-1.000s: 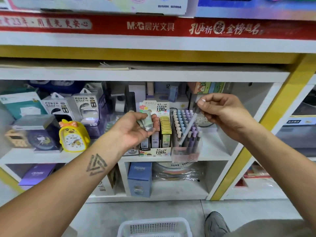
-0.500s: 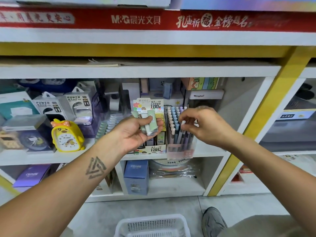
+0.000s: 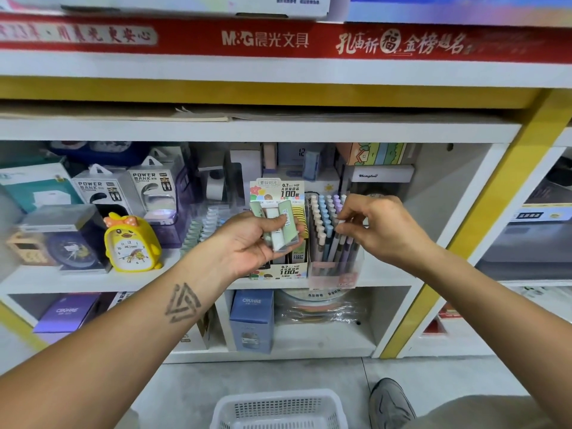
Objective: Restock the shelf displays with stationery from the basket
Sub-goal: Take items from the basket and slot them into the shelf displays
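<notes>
My left hand point(image 3: 252, 243) grips several flat pencil-lead cases point(image 3: 280, 226), pale green and white, in front of the lead display box point(image 3: 278, 270) on the middle shelf. Right of it stands a clear pen holder point(image 3: 332, 267) full of pastel pens. My right hand point(image 3: 379, 227) is over that holder, fingertips pinching the top of a pen point(image 3: 339, 226) that stands among the others. The white basket point(image 3: 278, 410) sits on the floor below, only its rim and far wall in view.
A yellow duck alarm clock point(image 3: 131, 243), power bank packs point(image 3: 151, 193) and boxes fill the shelf's left side. Blue and purple boxes point(image 3: 252, 320) stand on the lower shelf. A yellow post point(image 3: 483, 218) bounds the bay at the right. My shoe point(image 3: 391, 404) is beside the basket.
My right hand came down from above the holder with a pen and now has it set among the other pens. The left hand tilted its lead cases up slightly.
</notes>
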A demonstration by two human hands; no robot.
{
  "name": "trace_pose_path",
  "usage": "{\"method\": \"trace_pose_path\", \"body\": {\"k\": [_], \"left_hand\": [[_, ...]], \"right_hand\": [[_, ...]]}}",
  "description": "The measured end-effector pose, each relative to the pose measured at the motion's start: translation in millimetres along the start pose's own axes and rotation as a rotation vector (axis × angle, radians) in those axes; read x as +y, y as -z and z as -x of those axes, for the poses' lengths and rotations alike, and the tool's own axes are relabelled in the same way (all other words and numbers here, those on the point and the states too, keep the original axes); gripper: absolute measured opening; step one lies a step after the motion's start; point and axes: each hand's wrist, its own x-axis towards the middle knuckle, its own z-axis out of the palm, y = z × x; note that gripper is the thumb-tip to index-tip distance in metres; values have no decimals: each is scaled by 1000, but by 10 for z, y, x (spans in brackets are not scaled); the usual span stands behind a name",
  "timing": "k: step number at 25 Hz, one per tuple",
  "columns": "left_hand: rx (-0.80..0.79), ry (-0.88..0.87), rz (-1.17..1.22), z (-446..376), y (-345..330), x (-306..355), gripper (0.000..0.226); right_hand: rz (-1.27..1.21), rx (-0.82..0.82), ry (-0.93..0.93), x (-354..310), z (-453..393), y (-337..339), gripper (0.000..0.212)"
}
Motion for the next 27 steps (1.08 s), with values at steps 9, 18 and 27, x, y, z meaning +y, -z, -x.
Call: {"method": "trace_pose_path", "body": {"k": [9, 18, 27], "left_hand": [[40, 3, -7, -12, 44, 32, 38], [24, -11, 4, -12, 57, 36, 37], [76, -163, 80, 92, 242, 276, 36]], "right_hand": [[36, -128, 52, -99, -7, 92, 12], [232, -135, 140, -169, -65, -2, 15], [-680, -142, -386, -805, -586, -455, 13]]}}
